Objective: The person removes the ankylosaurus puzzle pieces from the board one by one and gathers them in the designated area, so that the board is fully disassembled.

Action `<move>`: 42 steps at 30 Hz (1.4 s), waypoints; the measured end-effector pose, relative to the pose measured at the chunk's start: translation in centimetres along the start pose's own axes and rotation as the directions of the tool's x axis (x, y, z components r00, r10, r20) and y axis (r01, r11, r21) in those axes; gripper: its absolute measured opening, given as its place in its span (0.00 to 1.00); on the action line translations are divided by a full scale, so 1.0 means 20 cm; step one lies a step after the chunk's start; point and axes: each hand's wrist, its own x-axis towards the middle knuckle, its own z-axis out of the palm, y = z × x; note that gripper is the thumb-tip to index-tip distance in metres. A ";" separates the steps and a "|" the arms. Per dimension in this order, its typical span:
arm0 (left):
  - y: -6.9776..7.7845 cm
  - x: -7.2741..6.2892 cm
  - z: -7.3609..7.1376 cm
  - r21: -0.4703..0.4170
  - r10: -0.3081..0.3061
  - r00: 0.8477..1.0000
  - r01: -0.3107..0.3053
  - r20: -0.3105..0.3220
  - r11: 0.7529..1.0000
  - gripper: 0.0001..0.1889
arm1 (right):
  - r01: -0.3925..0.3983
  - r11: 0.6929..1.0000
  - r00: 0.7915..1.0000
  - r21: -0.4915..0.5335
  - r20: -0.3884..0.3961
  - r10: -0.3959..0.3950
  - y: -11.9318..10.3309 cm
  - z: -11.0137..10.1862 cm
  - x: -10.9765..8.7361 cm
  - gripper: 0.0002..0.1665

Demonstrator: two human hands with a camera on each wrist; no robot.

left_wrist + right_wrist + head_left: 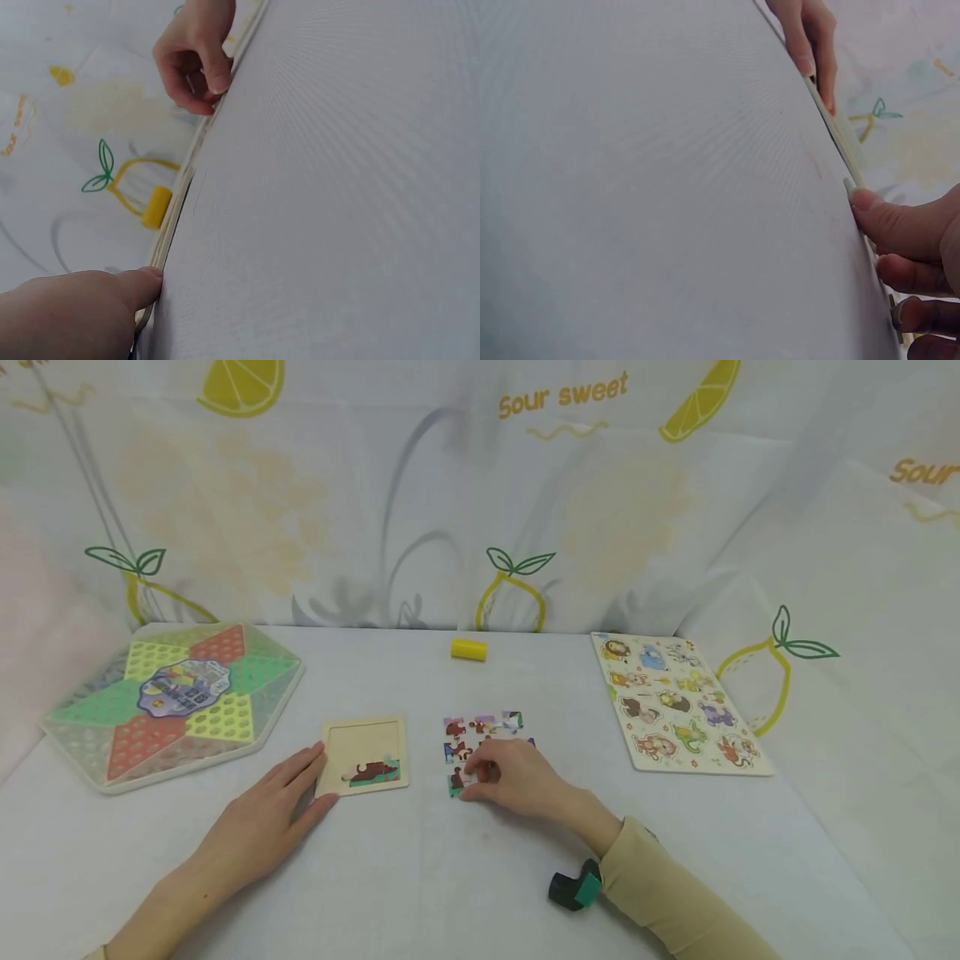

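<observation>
A shallow wooden puzzle tray [366,745] lies in the middle of the table, with joined picture pieces [375,771] in its lower right part. My left hand [262,818] rests beside it, straight fingers against its left edge and the thumb by the lower left corner. To the tray's right, my right hand [517,777] pinches a puzzle piece [457,782] at the lower left of a group of loose pieces [459,750]. In the right wrist view that puzzle piece [848,187] stands slightly tilted at the thumb tip. My palm and fingers hide some of the loose pieces.
A Chinese checkers board [187,693] under a clear cover lies at left. An animal puzzle board [678,706] is at right. A yellow cylinder [468,649] lies at the back. A black and green object [576,887] sits near my right sleeve. Printed cloth hangs behind.
</observation>
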 end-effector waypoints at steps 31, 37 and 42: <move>0.00 -0.01 -0.01 0.005 0.014 1.000 -0.014 -0.027 1.000 0.34 | 0.121 0.987 0.985 0.102 -0.136 -0.107 -0.19 0.02 0.11 0.15; 0.00 -0.01 -0.01 0.000 0.019 1.000 -0.019 -0.021 1.000 0.34 | 0.148 0.987 0.989 0.069 0.012 -0.149 -0.38 0.09 0.30 0.17; 0.01 -0.01 0.00 0.004 0.015 1.000 -0.015 -0.013 1.000 0.35 | 0.130 0.991 0.985 0.017 0.113 -0.131 -0.43 0.19 0.41 0.20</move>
